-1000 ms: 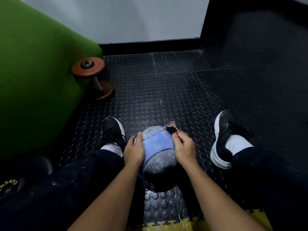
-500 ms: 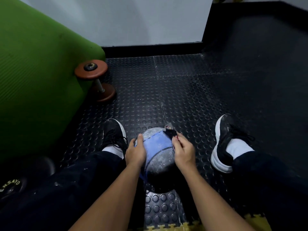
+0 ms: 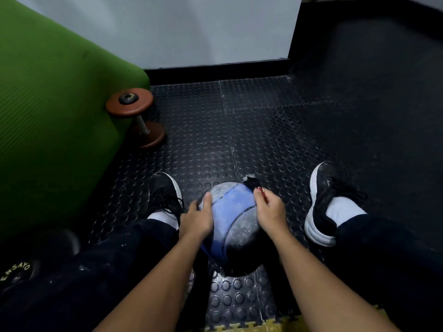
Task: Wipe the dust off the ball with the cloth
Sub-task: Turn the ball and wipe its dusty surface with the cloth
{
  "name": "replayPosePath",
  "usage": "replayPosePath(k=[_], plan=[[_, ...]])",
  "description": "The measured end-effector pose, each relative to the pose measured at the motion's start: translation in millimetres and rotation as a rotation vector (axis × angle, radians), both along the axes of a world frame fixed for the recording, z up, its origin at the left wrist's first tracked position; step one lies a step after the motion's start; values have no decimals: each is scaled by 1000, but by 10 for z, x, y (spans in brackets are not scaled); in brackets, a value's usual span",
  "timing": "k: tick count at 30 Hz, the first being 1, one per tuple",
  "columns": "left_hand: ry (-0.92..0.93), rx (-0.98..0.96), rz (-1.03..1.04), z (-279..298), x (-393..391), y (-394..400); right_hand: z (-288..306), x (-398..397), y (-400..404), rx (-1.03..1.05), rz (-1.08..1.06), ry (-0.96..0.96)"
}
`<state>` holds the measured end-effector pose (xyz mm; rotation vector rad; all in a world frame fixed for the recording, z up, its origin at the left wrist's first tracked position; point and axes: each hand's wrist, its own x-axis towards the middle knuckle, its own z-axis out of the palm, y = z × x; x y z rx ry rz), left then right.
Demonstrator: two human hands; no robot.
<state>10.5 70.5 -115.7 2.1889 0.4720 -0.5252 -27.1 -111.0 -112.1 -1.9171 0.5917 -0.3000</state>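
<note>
A dusty ball [image 3: 233,219] with blue and grey panels rests on the studded black floor between my feet. My left hand [image 3: 197,218] lies against its left side, thumb up on the top. My right hand [image 3: 269,213] sits on the ball's upper right and pinches a small dark cloth [image 3: 251,182] with a pale corner and a red edge; the cloth touches the ball's far top right. Most of the cloth is hidden inside my fingers.
A brown dumbbell [image 3: 137,116] stands on end at the left, beside a big green mat [image 3: 52,116]. My black shoes [image 3: 165,195] [image 3: 323,202] flank the ball. A black weight plate [image 3: 16,274] lies at lower left. A wall closes the far side.
The right hand with the cloth has slid slightly outward to the ball's upper right edge. The left hand stays on the ball's left side. The camera has tilted a little.
</note>
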Motion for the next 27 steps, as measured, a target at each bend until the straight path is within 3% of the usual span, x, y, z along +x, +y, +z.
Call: replayPosePath(k=[4, 7, 11, 14, 16, 20, 22, 24, 26, 27], plan=[[-81, 114, -267, 107, 83, 53, -29, 158, -217, -4, 33, 117], [-276, -46, -487, 47, 65, -28, -29, 159, -317, 14, 98, 130], [-350, -159, -397, -73, 45, -78, -45, 33, -295, 56, 31, 114], [-356, -176, -364, -90, 34, -83, -119, -154, -126, 90, -185, 97], [-364, -178, -345, -96, 22, -93, -179, -316, 59, -23, -257, -42], [-368, -153, -329, -120, 35, -109, -254, -511, 297, -185, -151, -273], [-362, -145, -342, -125, 7, -128, -311, -462, 177, -148, -228, -222], [-375, -125, -351, -133, -35, -132, -296, -322, -31, 26, -338, -31], [-377, -119, -338, -128, -59, -140, -263, -227, -160, 109, -300, 127], [-378, -121, -329, -124, -50, -142, -221, -214, -167, 68, -244, 103]])
